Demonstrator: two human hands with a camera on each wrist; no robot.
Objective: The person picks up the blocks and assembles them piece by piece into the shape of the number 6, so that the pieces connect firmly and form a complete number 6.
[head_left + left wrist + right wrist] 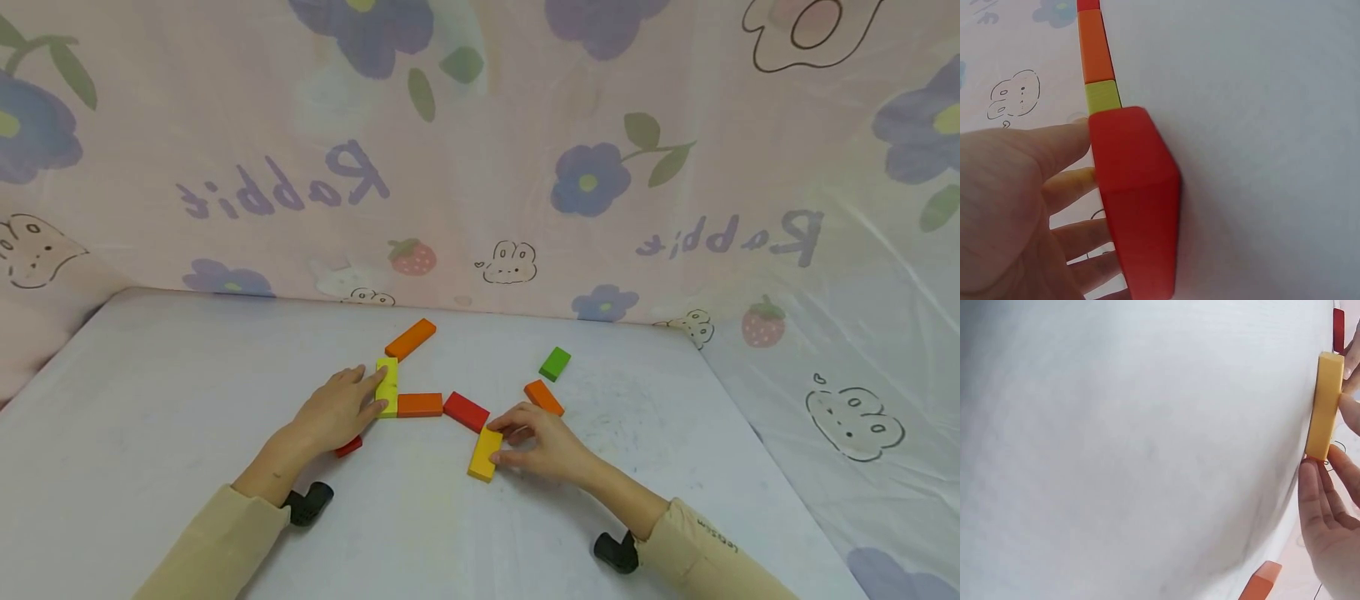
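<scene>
My left hand [337, 408] rests its fingertips and thumb on a yellow-green block [387, 390], fingers nearly straight. Partly hidden beneath that wrist lies a red block [348, 447], which looms large in the left wrist view. An orange block [420, 405] abuts the yellow-green one, and another red block [467, 412] slants on from it. At the end of this row, my right hand [546, 443] pinches a yellow block [485, 455] with thumb at its side and fingers at its far end. Some right fingers are hidden in the head view.
Beyond the yellow-green block lies an orange block [411, 339] set at an angle. Right of the row are a smaller-looking orange block [543, 397] and a green block [555, 364]. Patterned cloth [465, 167] rises behind the white tabletop [187, 375].
</scene>
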